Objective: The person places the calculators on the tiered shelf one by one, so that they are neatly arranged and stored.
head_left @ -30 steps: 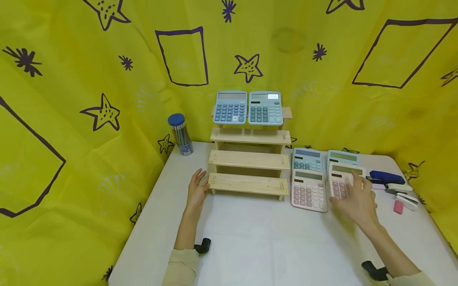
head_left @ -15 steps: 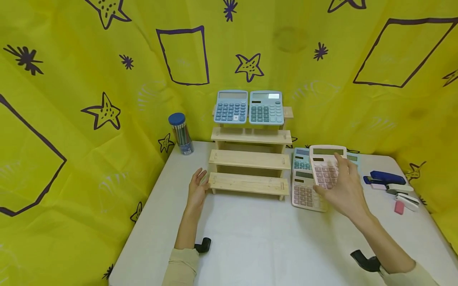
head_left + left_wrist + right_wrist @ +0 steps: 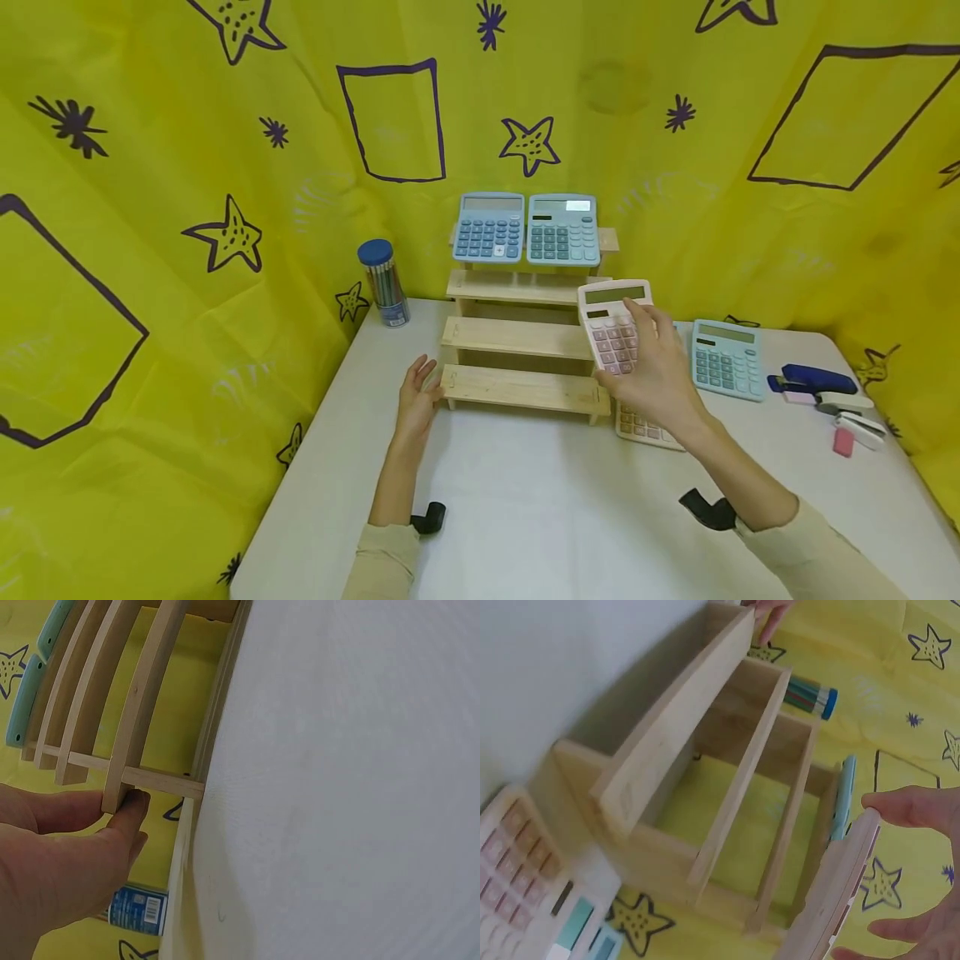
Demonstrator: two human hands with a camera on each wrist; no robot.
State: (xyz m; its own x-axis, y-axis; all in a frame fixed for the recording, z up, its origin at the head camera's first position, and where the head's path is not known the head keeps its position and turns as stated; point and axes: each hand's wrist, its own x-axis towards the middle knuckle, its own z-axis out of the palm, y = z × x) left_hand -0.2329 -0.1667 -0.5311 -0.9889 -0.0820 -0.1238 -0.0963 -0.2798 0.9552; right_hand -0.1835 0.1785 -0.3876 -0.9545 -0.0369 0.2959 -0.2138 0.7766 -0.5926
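Item: pink calculator [image 3: 615,327], currently being held aloft in the right hand [image 3: 660,375], fingers curling round its lower edge and side. It is hanging tilted, face toward the person, in front of the right end of the wooden stepped rack [image 3: 525,333], level with the second and third steps, touching none of them.

Item: left hand [image 3: 416,400], fingers lying straight against the left end of the rack's lowest step, bracing it; the left wrist view is showing a fingertip [image 3: 135,806] pressing on the end of that slat. Nothing is being gripped there.

Item: two blue calculators [image 3: 525,229], standing side by side on the top step, leaning back.

Item: second pink calculator [image 3: 645,427], lying flat on the white surface [image 3: 540,500] under the right forearm. A teal calculator [image 3: 726,358] is lying further right, staplers [image 3: 817,385] beyond it. A pencil tub [image 3: 382,283] is standing left of the rack.

Risk notes: the steps are looking narrow, so a calculator set down too upright could be sliding off the front lip. A knock from the right hand could be shifting the light rack, toppling the two blue units, should the left hand's bracing slacken.
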